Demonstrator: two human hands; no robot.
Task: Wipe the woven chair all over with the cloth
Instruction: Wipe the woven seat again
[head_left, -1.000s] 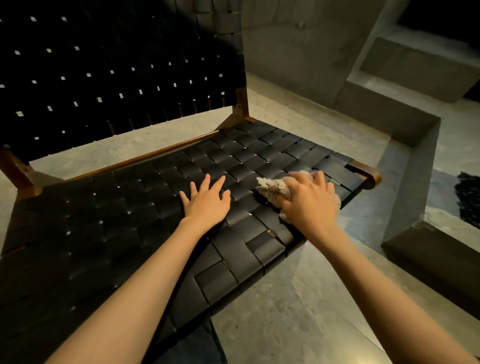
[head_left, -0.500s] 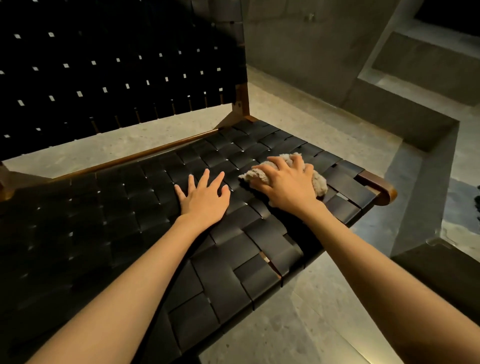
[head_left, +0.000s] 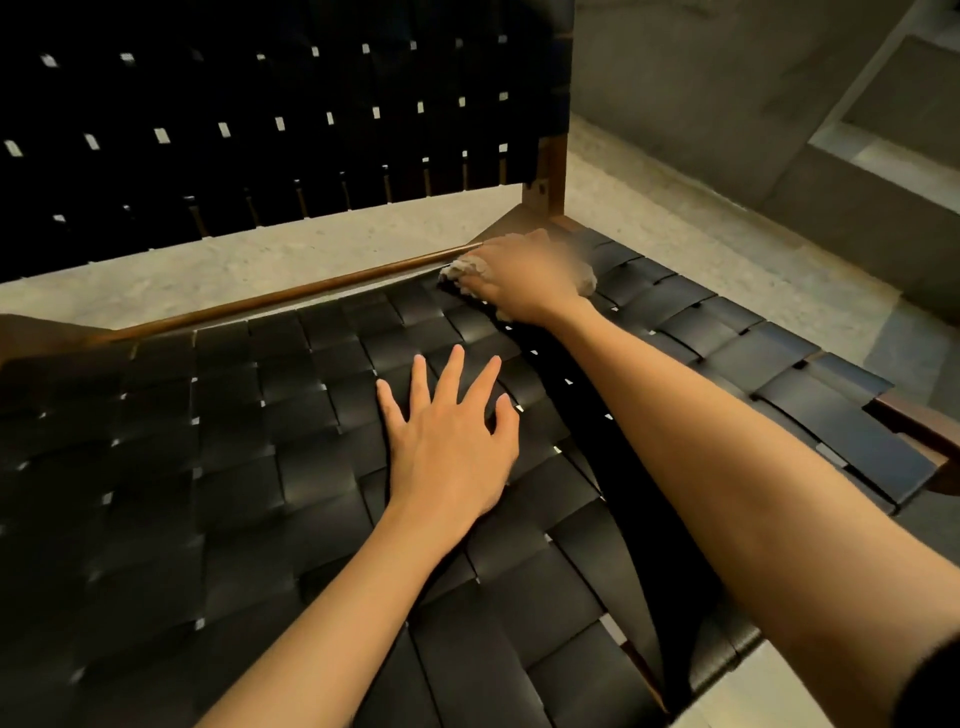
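Head view, cloth (head_left: 458, 269) under right hand (head_left: 524, 283) (seemingly gripped), left hand (head_left: 451, 441) apart

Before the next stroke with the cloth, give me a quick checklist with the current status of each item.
1. Is the cloth under the right hand: ok, it is bunched beneath the hand.
2. Grip on the cloth: cannot tell, the fingers are blurred.
3. Contact with the woven seat: ok, at the rear right corner beside the wooden rear rail.
4. Bracing by the left hand: ok, it lies flat on the seat with fingers spread.
5. Gap between left hand and cloth: ok, a stretch of seat lies between them.
6. Wiping of the backrest: cannot tell.
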